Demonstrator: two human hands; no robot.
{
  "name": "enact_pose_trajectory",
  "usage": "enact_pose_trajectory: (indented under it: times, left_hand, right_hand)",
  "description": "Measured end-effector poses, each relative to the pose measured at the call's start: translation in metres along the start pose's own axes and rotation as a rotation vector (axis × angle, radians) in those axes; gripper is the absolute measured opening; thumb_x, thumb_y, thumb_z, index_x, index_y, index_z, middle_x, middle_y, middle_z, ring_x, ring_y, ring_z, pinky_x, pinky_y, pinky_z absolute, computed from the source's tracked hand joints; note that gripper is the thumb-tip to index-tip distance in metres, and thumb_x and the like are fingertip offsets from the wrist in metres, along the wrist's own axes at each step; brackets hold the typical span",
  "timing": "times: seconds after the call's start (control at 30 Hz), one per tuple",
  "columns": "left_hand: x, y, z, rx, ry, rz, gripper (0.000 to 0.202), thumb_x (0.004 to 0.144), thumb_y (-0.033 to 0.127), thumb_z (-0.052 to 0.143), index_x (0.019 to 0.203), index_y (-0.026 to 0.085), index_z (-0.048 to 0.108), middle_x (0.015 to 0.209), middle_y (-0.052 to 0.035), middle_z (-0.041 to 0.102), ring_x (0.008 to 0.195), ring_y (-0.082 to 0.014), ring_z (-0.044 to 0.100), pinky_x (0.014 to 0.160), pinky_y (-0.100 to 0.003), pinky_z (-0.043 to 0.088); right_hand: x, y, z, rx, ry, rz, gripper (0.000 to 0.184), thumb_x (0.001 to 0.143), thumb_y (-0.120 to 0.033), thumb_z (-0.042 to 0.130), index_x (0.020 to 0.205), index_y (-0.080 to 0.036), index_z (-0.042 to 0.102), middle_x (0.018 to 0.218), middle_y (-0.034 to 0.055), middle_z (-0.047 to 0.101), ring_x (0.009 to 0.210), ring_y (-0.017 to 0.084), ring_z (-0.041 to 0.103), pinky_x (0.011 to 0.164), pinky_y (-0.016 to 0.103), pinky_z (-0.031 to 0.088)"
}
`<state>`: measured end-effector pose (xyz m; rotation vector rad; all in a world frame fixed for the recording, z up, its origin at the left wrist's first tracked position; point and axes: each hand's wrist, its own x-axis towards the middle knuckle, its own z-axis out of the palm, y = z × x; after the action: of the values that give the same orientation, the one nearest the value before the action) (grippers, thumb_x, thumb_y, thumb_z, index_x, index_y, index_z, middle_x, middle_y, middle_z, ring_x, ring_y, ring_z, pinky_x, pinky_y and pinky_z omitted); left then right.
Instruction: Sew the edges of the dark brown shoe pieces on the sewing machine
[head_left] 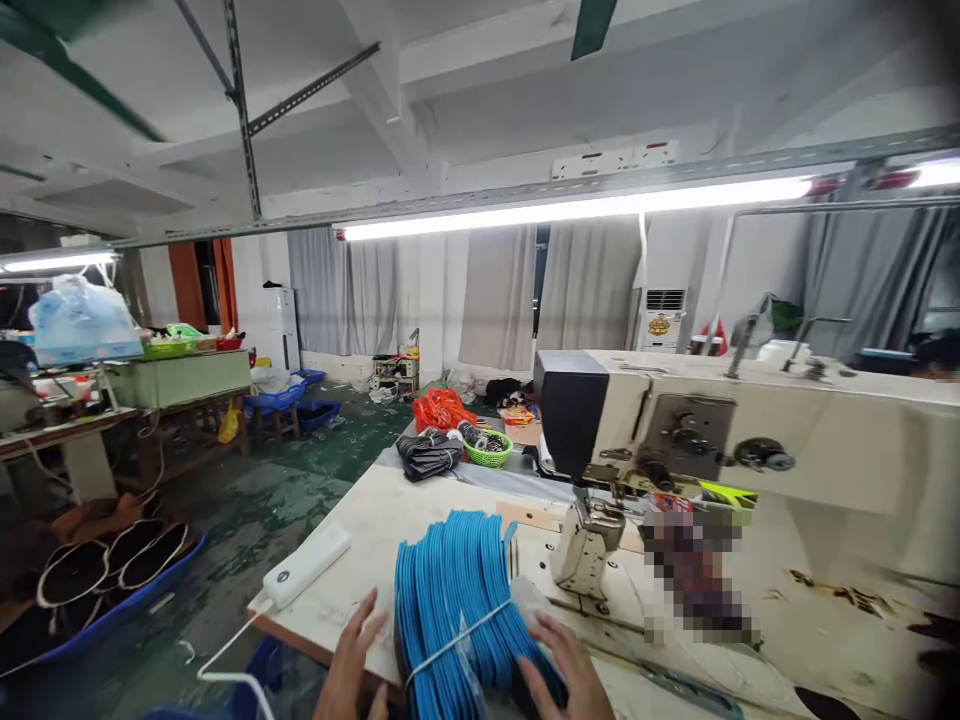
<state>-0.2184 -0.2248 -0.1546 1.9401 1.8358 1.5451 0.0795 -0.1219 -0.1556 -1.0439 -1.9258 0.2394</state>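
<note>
The blue bundle of cords (pixel 442 575) lies in front of me, just left of the sewing machine (pixel 825 450), its long axis running away from me and its far end leaning slightly off from the machine, with a white tie (pixel 469 634) slanting across the strands. My left hand (pixel 351 655) is open with fingers spread, beside the bundle's side away from the machine; my right hand (pixel 568 668) is open too, fingers spread over its machine-side edge, though I cannot tell how firmly they touch.

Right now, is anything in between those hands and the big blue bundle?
Nothing clearly blocks them. The left hand is close to the left side of the blue bundle; the right hand is at its right side. Something pale, perhaps clear plastic, shows by that hand, but doesn't seem in the way.
</note>
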Motion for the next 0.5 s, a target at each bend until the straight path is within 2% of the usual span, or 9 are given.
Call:
enact_pose_trajectory:
  times: [0.03,0.1,0.13,0.17,0.23,0.3,0.37,0.43,0.5]
  left_hand:
    - [0.007,0.003,-0.001,-0.063,0.02,-0.178,0.052,0.086,0.038,0.04,0.136,0.024,0.035,0.146,-0.0134,0.036,0.129,-0.0288,0.041,0.099,-0.043,0.042]
    - [0.021,0.011,0.004,-0.184,-0.031,-0.528,0.07,0.084,0.049,0.04,0.14,0.012,0.022,0.142,-0.0217,0.036,0.115,-0.0292,0.055,0.092,-0.041,0.047]
    - [0.028,0.015,0.01,-0.228,-0.09,-0.647,0.079,0.082,0.053,0.041,0.141,0.008,0.016,0.139,-0.0241,0.037,0.108,-0.0283,0.059,0.09,-0.039,0.048]
    - [0.035,0.019,0.017,-0.241,-0.154,-0.703,0.086,0.079,0.055,0.044,0.142,0.006,0.012,0.138,-0.0247,0.039,0.107,-0.0281,0.059,0.092,-0.039,0.047]
    - [0.049,0.027,0.029,-0.151,-0.25,-0.684,0.096,0.073,0.056,0.052,0.144,0.006,0.01,0.141,-0.0232,0.038,0.118,-0.0314,0.051,0.101,-0.041,0.039]
    - [0.068,0.031,0.032,0.012,-0.3,-0.624,0.101,0.067,0.052,0.06,0.144,0.006,0.013,0.144,-0.0212,0.036,0.13,-0.0346,0.037,0.107,-0.044,0.03]
    - [0.092,0.03,0.024,0.122,-0.36,-0.567,0.098,0.067,0.046,0.061,0.144,0.004,0.017,0.146,-0.0197,0.035,0.134,-0.033,0.032,0.109,-0.041,0.026]
    - [0.116,0.028,0.01,0.18,-0.469,-0.475,0.092,0.067,0.041,0.06,0.143,0.004,0.023,0.146,-0.0171,0.036,0.133,-0.0275,0.035,0.11,-0.034,0.027]
    - [0.133,0.03,0.0,0.244,-0.568,-0.422,0.091,0.067,0.039,0.06,0.143,0.004,0.023,0.146,-0.0178,0.037,0.133,-0.0279,0.036,0.109,-0.035,0.027]
  right_hand:
    - [0.011,-0.004,-0.002,0.056,0.007,0.085,0.027,0.078,-0.038,0.062,0.1,-0.023,0.069,0.114,0.0114,0.067,0.109,0.032,0.061,0.091,0.044,0.05]
    - [0.034,-0.009,0.0,0.169,-0.009,0.292,0.034,0.077,-0.044,0.059,0.101,-0.021,0.066,0.112,0.0124,0.067,0.103,0.031,0.063,0.086,0.042,0.053]
    - [0.043,-0.01,0.004,0.196,-0.024,0.371,0.038,0.077,-0.047,0.056,0.102,-0.019,0.064,0.109,0.0138,0.068,0.096,0.031,0.066,0.08,0.041,0.055]
    - [0.05,-0.01,0.01,0.211,-0.042,0.433,0.042,0.077,-0.049,0.054,0.103,-0.018,0.063,0.104,0.0149,0.069,0.087,0.03,0.069,0.074,0.041,0.056]
    - [0.056,-0.01,0.025,0.214,-0.072,0.488,0.044,0.075,-0.051,0.055,0.102,-0.016,0.061,0.095,0.0153,0.071,0.08,0.031,0.07,0.07,0.042,0.056]
    - [0.05,-0.013,0.04,0.229,-0.089,0.505,0.041,0.069,-0.048,0.061,0.097,-0.017,0.061,0.093,0.0142,0.072,0.088,0.032,0.069,0.076,0.042,0.054]
    - [0.039,-0.019,0.054,0.258,-0.09,0.5,0.037,0.066,-0.044,0.064,0.092,-0.018,0.059,0.096,0.0137,0.072,0.091,0.031,0.067,0.08,0.038,0.052]
    - [0.028,-0.027,0.065,0.326,-0.091,0.494,0.033,0.067,-0.045,0.062,0.087,-0.019,0.058,0.087,0.0108,0.071,0.082,0.027,0.068,0.075,0.033,0.053]
    - [0.021,-0.031,0.072,0.422,-0.095,0.499,0.03,0.071,-0.048,0.059,0.081,-0.02,0.056,0.075,0.006,0.068,0.071,0.024,0.067,0.066,0.029,0.053]
